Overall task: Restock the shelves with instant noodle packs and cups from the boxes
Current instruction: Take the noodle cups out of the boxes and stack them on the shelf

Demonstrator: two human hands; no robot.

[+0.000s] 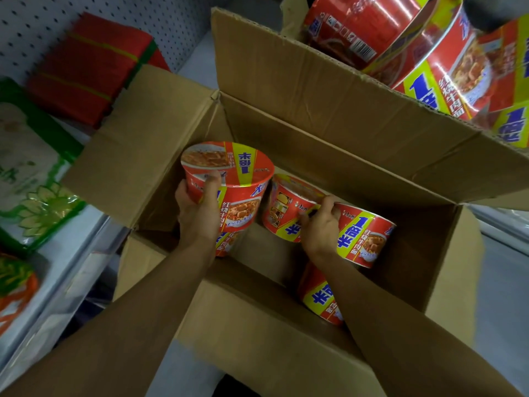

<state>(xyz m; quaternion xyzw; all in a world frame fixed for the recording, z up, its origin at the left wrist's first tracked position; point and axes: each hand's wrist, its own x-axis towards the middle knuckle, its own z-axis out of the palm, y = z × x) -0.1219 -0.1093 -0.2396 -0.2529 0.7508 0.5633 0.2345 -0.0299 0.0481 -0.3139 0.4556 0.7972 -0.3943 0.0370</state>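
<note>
**Noodle cups gripped in both hands over an open box**

Noodle cups fill the middle of the view, two of them in hand. The left hand (197, 209) has its fingers and thumb curled round the side of an upright red cup (229, 184), lid up, held just above the open cardboard box (300, 156). The right hand (319, 224) grips the rim of a second cup (363, 239), which lies tilted on its side with its yellow band facing up. Between the two sits a third cup (286, 204), also tilted, touching or nearly touching the second one; the exact contact is hard to judge behind the fingers. A fourth cup (320, 302) lies lower in the box, partly hidden by the right forearm, and a sliver of another (227, 245) shows under the left wrist.

All four box flaps stand open. Beyond the far flap, at the upper right, more cups of the same red and yellow kind (429, 53) are piled in what looks like a second box (289, 21), though only its edge is seen.

On the left runs a pale shelf (68, 253) backed by perforated board. It carries a stack of red packs (88, 70) bound with yellow bands, a green-and-white pack (31, 173) nearer the camera, and an orange-and-green pack (14, 285) at the frame edge.
</note>
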